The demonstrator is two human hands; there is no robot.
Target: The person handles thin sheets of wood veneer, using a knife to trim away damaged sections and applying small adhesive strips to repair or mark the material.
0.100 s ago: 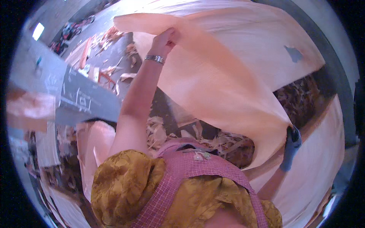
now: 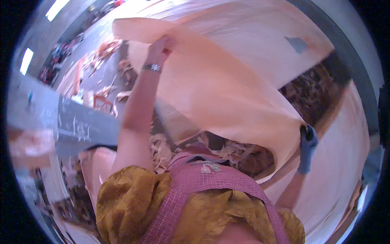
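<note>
A large, thin, tan wood veneer sheet (image 2: 219,89) hangs in a curve in front of me, stretched between my hands. My left hand (image 2: 163,46), bare with a metal watch (image 2: 151,67) at its wrist, is closed on the far left part of the sheet. On the right, my right hand (image 2: 308,142) wears a blue-grey glove with dark fingertips and pinches the sheet's near right edge. Beyond the held piece lies a wide stack of pale veneer sheets (image 2: 260,44); a jagged hole (image 2: 297,44) shows in its top sheet.
Another pale veneer pile (image 2: 341,162) lies at the right. Torn veneer scraps (image 2: 162,148) litter the floor by my apron, and more scraps (image 2: 107,51) lie at the far left. A grey post (image 2: 85,124) with chalk-like marks stands left of my arm.
The whole view has shifted a little, so most things sit slightly farther left. Both hands keep their hold on the veneer sheet, whose shape is nearly the same.
</note>
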